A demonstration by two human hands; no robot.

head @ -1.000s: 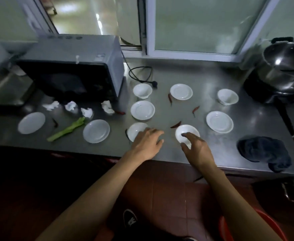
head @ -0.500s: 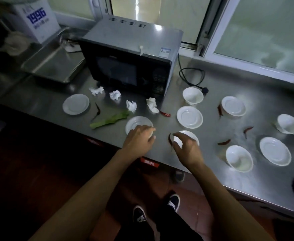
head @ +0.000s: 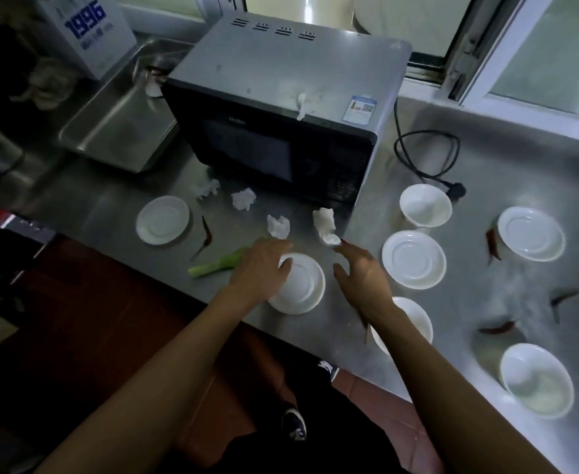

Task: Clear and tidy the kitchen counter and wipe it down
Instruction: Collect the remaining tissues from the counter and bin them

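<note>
The scene is dim, with a cool, greenish cast. Daylight enters through the windows [head: 537, 46] from twelve to two o'clock and falls as soft sheen on the steel counter [head: 469, 186] and on the top of the microwave [head: 291, 63]. The white saucers and bowls stand out brightest. The floor, from six to nine o'clock, sinks into near black. Wide-angle distortion bends the counter edge and the window frames toward the borders. Motion blur softens the right hand [head: 361, 275] and the chillies at three o'clock.
</note>
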